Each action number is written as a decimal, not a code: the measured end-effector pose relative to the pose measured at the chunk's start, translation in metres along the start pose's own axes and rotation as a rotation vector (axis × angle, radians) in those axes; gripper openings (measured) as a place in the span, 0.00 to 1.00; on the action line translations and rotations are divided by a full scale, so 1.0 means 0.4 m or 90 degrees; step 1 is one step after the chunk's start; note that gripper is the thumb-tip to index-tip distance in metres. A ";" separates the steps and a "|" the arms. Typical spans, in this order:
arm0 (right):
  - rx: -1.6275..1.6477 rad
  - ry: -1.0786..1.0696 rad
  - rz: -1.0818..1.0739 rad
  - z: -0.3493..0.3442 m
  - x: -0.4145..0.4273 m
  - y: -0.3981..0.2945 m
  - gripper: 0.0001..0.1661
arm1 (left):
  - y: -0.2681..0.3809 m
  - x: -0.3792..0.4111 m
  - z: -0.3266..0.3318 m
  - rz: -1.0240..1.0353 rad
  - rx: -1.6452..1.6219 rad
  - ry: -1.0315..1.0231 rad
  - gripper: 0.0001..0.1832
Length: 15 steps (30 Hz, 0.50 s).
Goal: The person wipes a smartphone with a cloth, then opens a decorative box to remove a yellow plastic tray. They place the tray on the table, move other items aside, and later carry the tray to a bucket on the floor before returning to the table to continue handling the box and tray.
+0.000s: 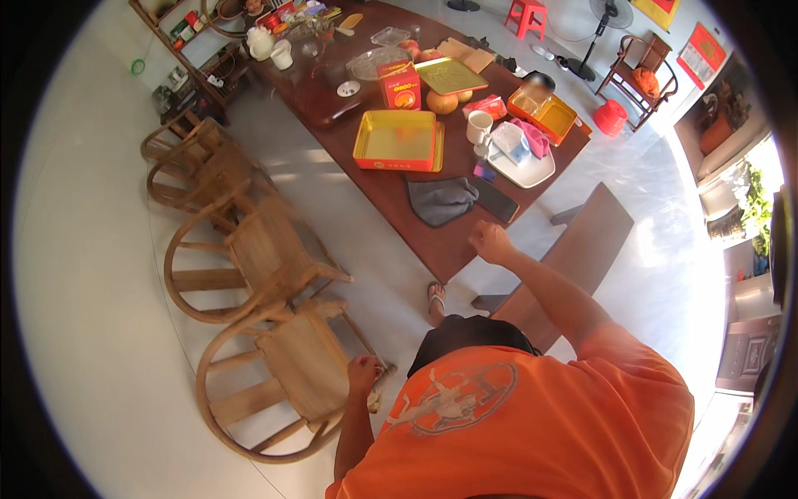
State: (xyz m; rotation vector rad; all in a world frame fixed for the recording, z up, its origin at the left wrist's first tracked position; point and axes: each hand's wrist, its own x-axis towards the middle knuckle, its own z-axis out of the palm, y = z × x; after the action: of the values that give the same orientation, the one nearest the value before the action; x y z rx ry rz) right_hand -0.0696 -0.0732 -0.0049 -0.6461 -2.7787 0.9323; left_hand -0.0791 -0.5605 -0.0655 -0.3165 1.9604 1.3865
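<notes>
My right hand (491, 242), its fingers curled in, is at the near corner of the dark red wooden table (446, 249). Nothing shows in it. Just beyond lie a black smartphone (497, 198) and a crumpled grey cloth (441, 201). Low at my side, my left hand (363, 374) is beside the nearest wooden armchair (305, 365); its fingers are partly hidden, and I cannot tell whether it grips anything. Farther up the table sits a red and gold rectangular tin (396, 140). To its right are a white mug (479, 126) and a white tray (533, 171) with a packet and a pink cloth.
A wooden bench (567, 262) runs along the table's right end. More wooden armchairs (268, 246) line the left. Farther back are a red box (401, 86), a gold tray (451, 75) over round fruit (442, 102), another tin (555, 118) and a white teapot (260, 43). A standing fan (601, 31) is beyond.
</notes>
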 end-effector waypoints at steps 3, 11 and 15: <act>0.009 0.039 -0.010 0.015 0.125 -0.024 0.13 | 0.068 0.110 -0.011 0.029 -0.022 0.004 0.14; -0.201 -0.038 0.004 0.017 0.380 -0.088 0.15 | 0.429 0.379 0.009 0.077 0.005 -0.051 0.10; -0.333 -0.065 -0.038 0.044 0.441 -0.064 0.15 | 0.609 0.517 0.040 0.084 -0.033 -0.068 0.09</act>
State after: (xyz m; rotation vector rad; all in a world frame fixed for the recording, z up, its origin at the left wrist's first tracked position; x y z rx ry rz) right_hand -0.2414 -0.0233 -0.0043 -0.5821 -3.1320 0.2193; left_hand -0.3591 -0.4099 -0.0292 -0.1357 1.8887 1.5082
